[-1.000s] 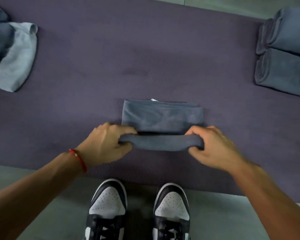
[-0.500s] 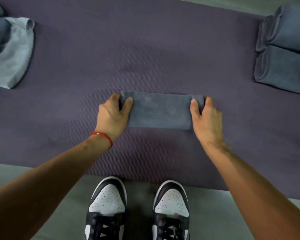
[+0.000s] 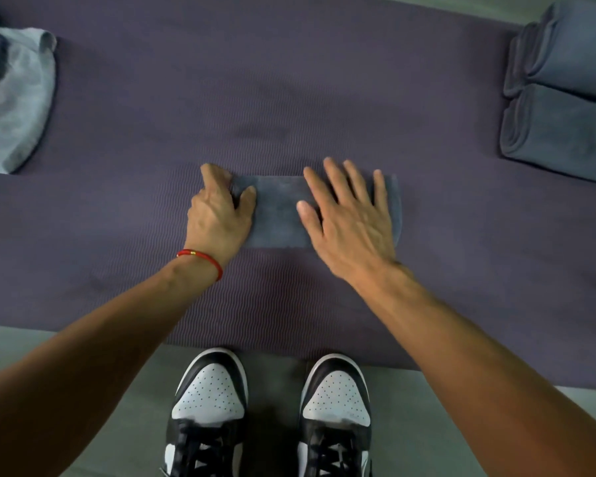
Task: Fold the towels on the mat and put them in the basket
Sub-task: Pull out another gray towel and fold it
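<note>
While the left hand (image 3: 221, 215) curls its fingers round the nine o'clock end of the folded towel (image 3: 277, 213), the right hand (image 3: 350, 218) lies flat over the three o'clock half with fingers spread, its grip wide and holding nothing. The left grip is narrow, pinching the towel's end between thumb and fingers. The towel sits at the middle of the mat (image 3: 289, 80), a short dark-grey oblong running nine to three, just beyond the shoes (image 3: 209, 407).

By the look of it the step in hand is the last pressing of this fold. The next move probably calls either for one more fold, end to end, or for lifting the bundle with both hands so the layers do not slip apart. No basket shows in this view, so where it must go cannot be told from here.

Counted: one towel under the hands; two folded towels (image 3: 561, 125) lying side by side and touching at two o'clock; a loose heap (image 3: 14, 98) at ten o'clock, a pale cloth against a darker one cut by the frame edge, so its number is uncertain. Two hands, two shoes, one mat, and one red wristband (image 3: 200, 261) on the left wrist.
</note>
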`<state>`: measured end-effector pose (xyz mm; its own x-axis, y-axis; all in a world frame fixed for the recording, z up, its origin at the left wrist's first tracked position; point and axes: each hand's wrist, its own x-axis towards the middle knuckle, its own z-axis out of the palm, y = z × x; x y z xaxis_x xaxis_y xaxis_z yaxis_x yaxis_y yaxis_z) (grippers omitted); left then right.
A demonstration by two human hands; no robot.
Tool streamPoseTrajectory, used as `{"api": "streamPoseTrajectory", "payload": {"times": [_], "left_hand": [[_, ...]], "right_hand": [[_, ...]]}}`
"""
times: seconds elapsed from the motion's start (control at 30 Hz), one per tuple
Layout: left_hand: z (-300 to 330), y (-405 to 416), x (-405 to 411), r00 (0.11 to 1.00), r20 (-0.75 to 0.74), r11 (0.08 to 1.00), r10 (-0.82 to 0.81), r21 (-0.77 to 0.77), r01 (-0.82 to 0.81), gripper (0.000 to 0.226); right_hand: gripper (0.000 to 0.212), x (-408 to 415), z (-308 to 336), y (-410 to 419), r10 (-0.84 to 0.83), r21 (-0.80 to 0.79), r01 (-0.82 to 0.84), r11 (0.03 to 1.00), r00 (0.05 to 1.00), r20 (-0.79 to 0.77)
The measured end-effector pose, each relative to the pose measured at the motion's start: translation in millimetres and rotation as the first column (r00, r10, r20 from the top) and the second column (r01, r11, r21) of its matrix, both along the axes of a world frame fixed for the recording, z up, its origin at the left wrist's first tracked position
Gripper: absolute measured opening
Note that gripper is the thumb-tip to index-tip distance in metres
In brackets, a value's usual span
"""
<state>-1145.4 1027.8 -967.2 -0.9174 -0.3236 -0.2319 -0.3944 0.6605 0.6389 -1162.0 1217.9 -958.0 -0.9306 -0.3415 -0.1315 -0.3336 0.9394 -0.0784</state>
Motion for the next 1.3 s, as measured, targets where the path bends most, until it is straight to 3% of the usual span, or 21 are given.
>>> {"api": "streamPoseTrajectory", "payload": {"times": [0.07, 0.13, 0.17, 0.23, 0.33, 0.43, 0.5, 0.6, 0.73, 0.9, 1.0, 1.1, 1.2, 1.3], "left_hand": [[8.0, 5.7, -1.2, 0.99, -0.058, 0.965, -0.129, -0.238, 0.111, 0.033], [10.2, 18.3, -3.7, 0.917, -0.096, 0.803, -0.388, -0.524, 0.285, 0.041], [7.4, 24.3, -5.2, 0.868, -0.067, 0.739, -0.492, -0.559, 0.376, 0.044], [-4.3, 30.9, -5.9, 0.829, 0.034, 0.698, -0.559, -0.52, 0.492, 0.052], [-19.9, 24.3, -5.0, 0.837, 0.121, 0.725, -0.533, -0.445, 0.526, 0.056], [-22.2, 13.0, -6.8, 0.812, 0.047, 0.754, -0.582, -0.342, 0.561, 0.053], [-24.3, -3.0, -8.3, 0.797, -0.034, 0.781, -0.603, -0.231, 0.581, 0.05], [-26.4, -26.1, -4.5, 0.858, -0.074, 0.848, -0.509, -0.217, 0.484, 0.045], [-8.6, -11.4, -1.8, 0.959, 0.032, 0.937, -0.283, -0.206, 0.283, 0.042], [11.1, 1.0, -19.2, 0.968, 0.217, 0.978, -0.122, -0.143, 0.155, 0.043], [11.5, -7.9, -30.1, 0.937, 0.348, 1.0, -0.02, 0.0, 0.021, 0.039], [18.9, -12.3, -35.7, 0.875, 0.477, 0.913, 0.084, 0.313, -0.259, 0.032], [27.4, -8.8, -30.5, 0.854, 0.519, 0.861, 0.042, 0.415, -0.294, 0.022], [29.4, 8.4, -9.5, 0.843, 0.538, 0.832, 0.016, 0.46, -0.309, 0.017]], "right_hand": [[0.059, 0.0, -14.5, 0.2, -0.009, 0.05, 0.007, 0.999, 0.999, 0.052], [0.059, -2.2, -21.7, 1.5, -0.005, 0.089, 0.0, 0.996, 0.998, 0.055], [0.059, -3.9, -22.3, 2.0, 0.0, 0.096, -0.005, 0.995, 0.998, 0.059], [0.059, -7.1, -20.7, 3.8, 0.013, 0.073, -0.018, 0.997, 0.997, 0.07], [0.056, -9.5, -19.9, 10.9, -0.016, 0.012, 0.015, 1.0, 0.999, 0.05], [0.055, -6.9, -22.1, 28.4, -0.22, -0.031, 0.219, 0.975, 0.976, -0.004], [0.056, -0.7, -25.8, 38.7, -0.33, -0.109, 0.335, 0.936, 0.942, 0.061], [0.055, 11.0, -26.3, 42.5, -0.457, -0.179, 0.464, 0.867, 0.886, 0.081], [0.062, 12.9, -12.8, 40.9, -0.557, -0.187, 0.565, 0.804, 0.825, 0.097], [0.059, -5.2, 3.7, 46.8, -0.621, -0.203, 0.7, 0.684, 0.706, 0.341], [0.062, -12.9, 8.9, 55.4, -0.621, -0.243, 0.801, 0.547, 0.583, 0.524], [0.049, -15.9, 6.3, 61.8, -0.568, -0.304, 0.88, 0.366, 0.47, 0.676], [0.043, -6.8, 9.9, 66.5, -0.507, -0.312, 0.916, 0.254, 0.401, 0.763], [0.031, 23.6, 14.6, 86.9, -0.489, -0.308, 0.928, 0.212, 0.373, 0.788]]}}
